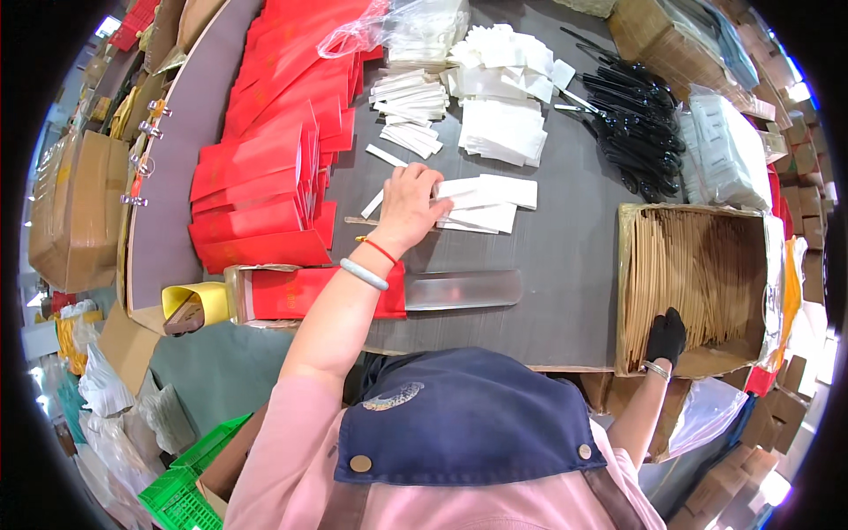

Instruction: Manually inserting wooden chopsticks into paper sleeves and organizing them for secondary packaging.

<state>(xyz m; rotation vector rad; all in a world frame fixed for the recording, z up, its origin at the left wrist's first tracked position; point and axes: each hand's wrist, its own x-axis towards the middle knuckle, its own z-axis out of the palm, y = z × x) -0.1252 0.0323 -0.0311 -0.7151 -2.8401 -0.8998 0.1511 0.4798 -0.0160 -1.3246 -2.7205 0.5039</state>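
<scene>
My bare left hand (409,205), with a red cord and a pale bangle at the wrist, is over the middle of the table. Its fingers curl at the left end of some folded white paper slips (495,199), thumb and forefinger closing on them. A thin brown strip (358,221) lies by the hand, partly covered. My right hand (667,338), in a black glove, reaches into an open cardboard box (629,265) and touches brown flat kraft pieces (689,274) standing on edge. Its fingers show only in part, dark against the pieces.
Overlapping red envelopes (265,168) fill the left side. Nearer lies a red sleeve (291,291) with a shiny round-ended piece (464,290). White slip stacks (503,128), black spoon-like utensils (632,124) and a plastic-wrapped pack (729,146) stand behind. A green crate (181,495) is lower left.
</scene>
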